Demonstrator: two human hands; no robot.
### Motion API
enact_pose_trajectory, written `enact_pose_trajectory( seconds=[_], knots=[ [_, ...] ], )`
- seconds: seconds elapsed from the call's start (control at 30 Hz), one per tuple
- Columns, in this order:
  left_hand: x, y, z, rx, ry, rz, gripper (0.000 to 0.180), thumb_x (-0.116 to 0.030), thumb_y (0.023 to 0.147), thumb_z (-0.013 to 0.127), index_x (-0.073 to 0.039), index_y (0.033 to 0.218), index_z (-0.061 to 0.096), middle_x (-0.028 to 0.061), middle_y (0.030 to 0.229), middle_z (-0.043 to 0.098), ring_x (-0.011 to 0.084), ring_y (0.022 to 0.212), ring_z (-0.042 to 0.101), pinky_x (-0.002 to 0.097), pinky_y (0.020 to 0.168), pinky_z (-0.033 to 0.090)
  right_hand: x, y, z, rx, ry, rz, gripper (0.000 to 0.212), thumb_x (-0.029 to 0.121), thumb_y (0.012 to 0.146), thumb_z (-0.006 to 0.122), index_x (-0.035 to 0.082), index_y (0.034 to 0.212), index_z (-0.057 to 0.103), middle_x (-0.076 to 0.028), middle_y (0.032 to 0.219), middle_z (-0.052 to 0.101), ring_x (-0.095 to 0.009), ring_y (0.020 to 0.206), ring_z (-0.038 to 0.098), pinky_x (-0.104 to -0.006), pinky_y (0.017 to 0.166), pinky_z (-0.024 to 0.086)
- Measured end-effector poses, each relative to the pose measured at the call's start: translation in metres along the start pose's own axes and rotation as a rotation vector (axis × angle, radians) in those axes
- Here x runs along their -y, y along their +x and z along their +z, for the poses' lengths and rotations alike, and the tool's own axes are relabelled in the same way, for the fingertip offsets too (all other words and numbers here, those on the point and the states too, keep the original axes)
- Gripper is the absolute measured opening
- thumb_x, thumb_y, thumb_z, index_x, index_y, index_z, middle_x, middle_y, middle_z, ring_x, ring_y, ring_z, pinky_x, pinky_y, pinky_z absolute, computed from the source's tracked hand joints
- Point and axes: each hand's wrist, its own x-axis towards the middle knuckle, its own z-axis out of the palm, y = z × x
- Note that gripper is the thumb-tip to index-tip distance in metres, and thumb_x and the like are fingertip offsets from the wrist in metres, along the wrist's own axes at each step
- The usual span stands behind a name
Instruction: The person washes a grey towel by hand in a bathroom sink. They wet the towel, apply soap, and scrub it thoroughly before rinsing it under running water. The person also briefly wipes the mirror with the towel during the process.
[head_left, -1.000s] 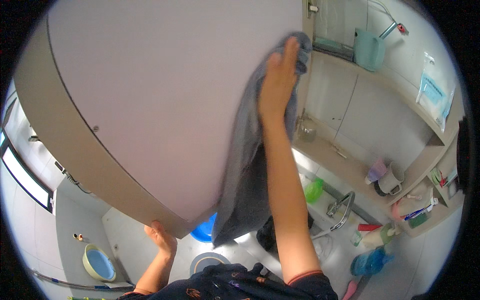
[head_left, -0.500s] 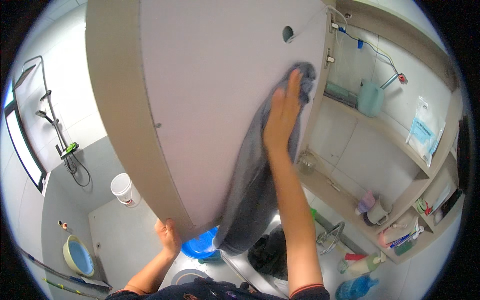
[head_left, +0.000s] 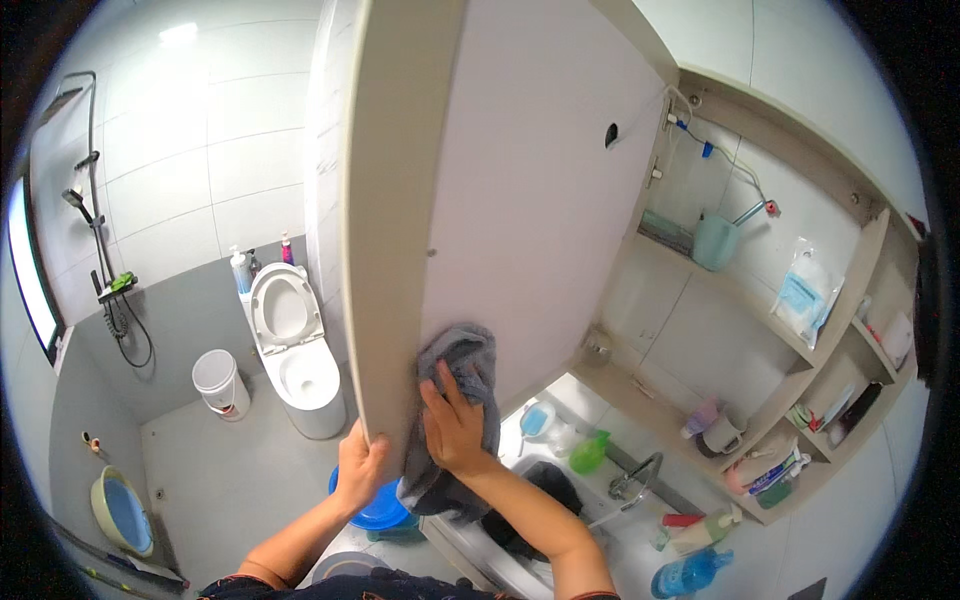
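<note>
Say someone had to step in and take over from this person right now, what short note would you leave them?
Left hand: gripping the bottom corner of the open cabinet door, steadying it.
Right hand: pressing a grey cloth flat against the lower part of the door's inner face; the cloth's tail hangs below the door edge.
Around: the sink with a green spray bottle sits below, and open shelves are to the right.
Done: cannot tell how much is wiped; the door shows no obvious marks.
Left: probably the bottom strip and the door edge, then the shelves if they need it.
</note>
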Motion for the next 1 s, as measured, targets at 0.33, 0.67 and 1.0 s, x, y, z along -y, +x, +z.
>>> enact_pose_trajectory(
  seconds=[0.33, 0.67, 1.0],
  knots=[
    [-0.034, -0.023, -0.047, 0.104, -0.227, 0.446, 0.066, -0.039, 0.084, 0.058, 0.001, 0.131, 0.036, 0.0217, 0.129, 0.042, 0.0313, 0.121, 0.041, 0.0392, 0.099, 0.034, 0.077, -0.114, 0.031, 0.06, 0.05, 0.117, 0.034, 0.011, 0.081, 0.058, 0.001, 0.114, 0.052, -0.029, 0.125, 0.048, -0.033, 0.102, 0.058, -0.0455, 0.077, 0.048],
    [-0.048, -0.038, -0.099, 0.382, -0.702, 0.048, 0.069, -0.041, 0.087, 0.048, 0.003, 0.136, 0.028, 0.0151, 0.134, 0.04, 0.028, 0.123, 0.04, 0.0376, 0.103, 0.031, 0.189, 0.093, 0.004, 0.278, 0.517, 0.194, 0.061, -0.006, 0.084, 0.047, 0.002, 0.141, 0.027, -0.021, 0.139, 0.037, -0.033, 0.124, 0.043, -0.034, 0.101, 0.034],
    [-0.05, 0.022, -0.102, 0.109, -1.553, -0.605, 0.046, -0.041, 0.094, 0.034, -0.005, 0.12, 0.049, 0.0126, 0.115, 0.056, 0.026, 0.104, 0.055, 0.0415, 0.093, 0.044, 0.176, 0.074, -0.009, -0.048, -0.063, 0.231, 0.033, -0.002, 0.077, 0.059, -0.001, 0.109, 0.053, -0.024, 0.116, 0.057, -0.028, 0.093, 0.064, -0.0321, 0.072, 0.054]
  ],
)
